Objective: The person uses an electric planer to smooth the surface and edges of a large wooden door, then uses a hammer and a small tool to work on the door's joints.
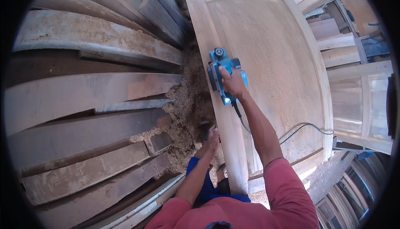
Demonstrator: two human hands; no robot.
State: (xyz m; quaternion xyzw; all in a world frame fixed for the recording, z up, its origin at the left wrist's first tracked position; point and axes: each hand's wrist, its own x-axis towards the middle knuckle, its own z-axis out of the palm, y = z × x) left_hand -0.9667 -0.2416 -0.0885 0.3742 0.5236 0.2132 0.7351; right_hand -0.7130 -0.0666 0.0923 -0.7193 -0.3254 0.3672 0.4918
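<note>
Stacked planks (pixel 87 89) crowd the left side, pale shavings (pixel 189 83) are strewn over the floor beside them, and more boards (pixel 339 42) fill the right. Centre stage, a panelled wooden door (pixel 266 58) lies flat, and on its left border sits the blue power planer (pixel 225 63), right at the long edge! The right hand (pixel 234 84) has it, fingers wrapped round the handle. Out of the planer's back comes the dark cord (pixel 306 124), passing the right forearm (pixel 262 129) and curving across to the door's right side. Lower down, the left hand (pixel 213 138) is at the door's left edge; whether its fingers grip or merely rest, I cannot tell.
</note>
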